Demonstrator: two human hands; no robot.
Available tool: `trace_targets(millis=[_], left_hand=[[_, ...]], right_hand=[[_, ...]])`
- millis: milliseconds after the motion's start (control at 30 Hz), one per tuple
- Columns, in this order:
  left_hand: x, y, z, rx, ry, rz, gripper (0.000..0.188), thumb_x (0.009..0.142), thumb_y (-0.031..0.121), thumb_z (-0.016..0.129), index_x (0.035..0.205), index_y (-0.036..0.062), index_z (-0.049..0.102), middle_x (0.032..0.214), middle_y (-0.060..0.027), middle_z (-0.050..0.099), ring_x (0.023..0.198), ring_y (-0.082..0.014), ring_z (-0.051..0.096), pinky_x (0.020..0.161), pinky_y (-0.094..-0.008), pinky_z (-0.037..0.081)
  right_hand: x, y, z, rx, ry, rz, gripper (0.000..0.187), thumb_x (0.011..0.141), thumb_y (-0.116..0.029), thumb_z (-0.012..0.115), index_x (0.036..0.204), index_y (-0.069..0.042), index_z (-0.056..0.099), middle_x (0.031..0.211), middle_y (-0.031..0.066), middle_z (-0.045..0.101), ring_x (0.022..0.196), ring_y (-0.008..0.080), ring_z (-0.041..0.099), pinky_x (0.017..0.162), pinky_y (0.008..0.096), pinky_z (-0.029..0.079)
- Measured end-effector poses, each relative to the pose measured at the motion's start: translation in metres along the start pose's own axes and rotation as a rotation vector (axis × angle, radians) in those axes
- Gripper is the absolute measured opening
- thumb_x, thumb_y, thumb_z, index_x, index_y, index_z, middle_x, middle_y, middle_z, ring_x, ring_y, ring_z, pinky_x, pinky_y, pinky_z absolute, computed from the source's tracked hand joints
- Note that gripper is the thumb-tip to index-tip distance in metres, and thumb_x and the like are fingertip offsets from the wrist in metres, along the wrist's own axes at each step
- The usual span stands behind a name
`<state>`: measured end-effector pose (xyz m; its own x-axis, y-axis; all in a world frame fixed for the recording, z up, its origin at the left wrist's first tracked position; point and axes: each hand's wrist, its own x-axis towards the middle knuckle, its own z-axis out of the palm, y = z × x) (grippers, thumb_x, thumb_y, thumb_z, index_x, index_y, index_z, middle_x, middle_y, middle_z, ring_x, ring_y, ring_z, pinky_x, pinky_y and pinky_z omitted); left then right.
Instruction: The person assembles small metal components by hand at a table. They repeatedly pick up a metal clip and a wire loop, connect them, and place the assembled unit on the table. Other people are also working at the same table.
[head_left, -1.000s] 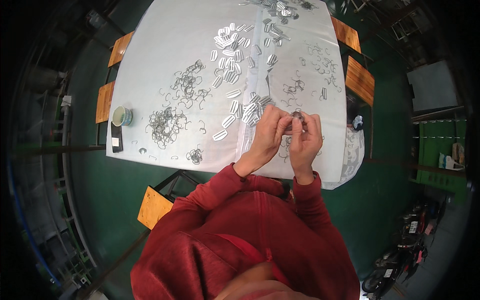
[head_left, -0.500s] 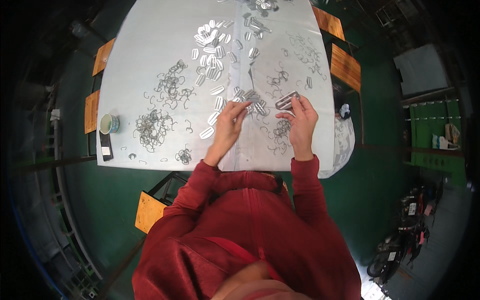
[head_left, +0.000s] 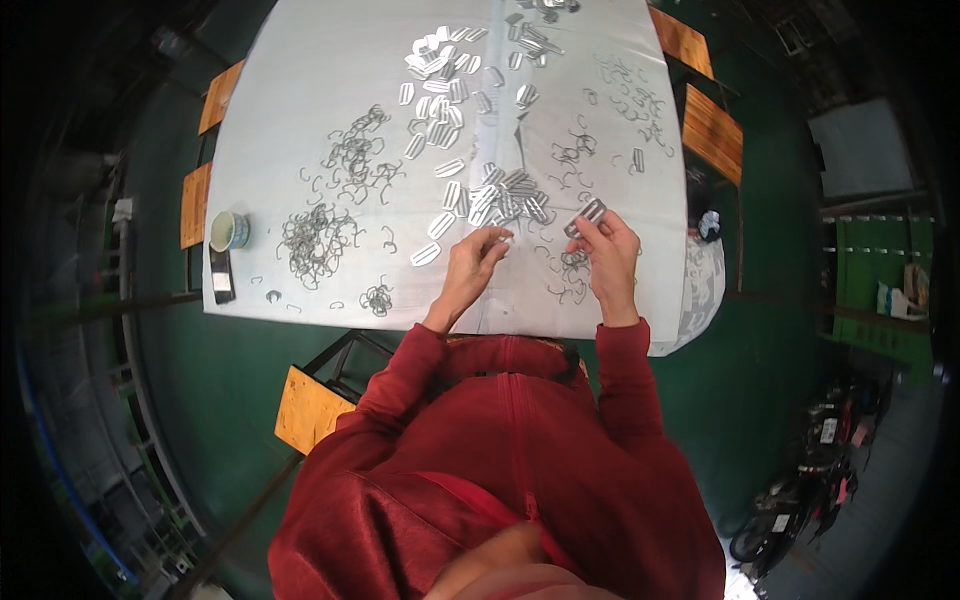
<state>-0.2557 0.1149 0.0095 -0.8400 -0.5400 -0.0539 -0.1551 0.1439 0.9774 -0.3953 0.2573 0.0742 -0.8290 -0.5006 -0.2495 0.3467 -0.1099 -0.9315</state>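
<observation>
left hand (head_left: 474, 266) with curled fingers, right hand (head_left: 615, 258) in a pinch

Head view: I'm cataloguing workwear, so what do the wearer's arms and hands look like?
The left hand and right hand are ungloved. The left sleeve and right sleeve are long, dark red and plain, ending near the wrists; no markings can be made out on them.
</observation>
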Motion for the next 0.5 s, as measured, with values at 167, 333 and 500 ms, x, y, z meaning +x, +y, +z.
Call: trace_targets(millis=[167,333,500], left_hand=[[0.015,0.039,-0.002,-0.431,0.009,-0.169,0.024,0.088,0.009,0.056,0.110,0.0023,0.051,0.077,-0.0057,0.055,0.065,-0.0109,0.057,0.060,-0.0253,0.049],[0.020,0.040,0.006,-0.443,-0.146,-0.093,0.022,0.089,0.008,0.054,0.109,-0.0007,0.060,0.085,-0.0052,0.055,0.070,-0.0109,0.058,0.060,-0.0236,0.049],[0.014,0.057,0.010,-0.387,-0.111,-0.091,0.025,0.090,0.017,0.059,0.108,-0.0001,0.064,0.088,-0.0034,0.056,0.074,-0.0104,0.055,0.072,-0.0245,0.043]], right_hand=[[-0.005,0.000,0.002,0.081,-0.085,0.108,0.008,0.087,-0.006,0.058,0.092,0.001,0.059,0.076,0.0053,0.059,0.061,0.0112,0.054,0.049,0.0246,0.044],[-0.005,0.001,0.008,0.177,-0.156,0.193,0.010,0.088,-0.007,0.058,0.093,0.001,0.060,0.078,0.0047,0.059,0.062,0.0106,0.054,0.049,0.0244,0.043],[-0.006,0.000,0.015,0.129,-0.200,0.185,0.016,0.088,-0.007,0.058,0.102,0.000,0.060,0.082,0.0026,0.059,0.067,0.0096,0.055,0.050,0.0236,0.044]])
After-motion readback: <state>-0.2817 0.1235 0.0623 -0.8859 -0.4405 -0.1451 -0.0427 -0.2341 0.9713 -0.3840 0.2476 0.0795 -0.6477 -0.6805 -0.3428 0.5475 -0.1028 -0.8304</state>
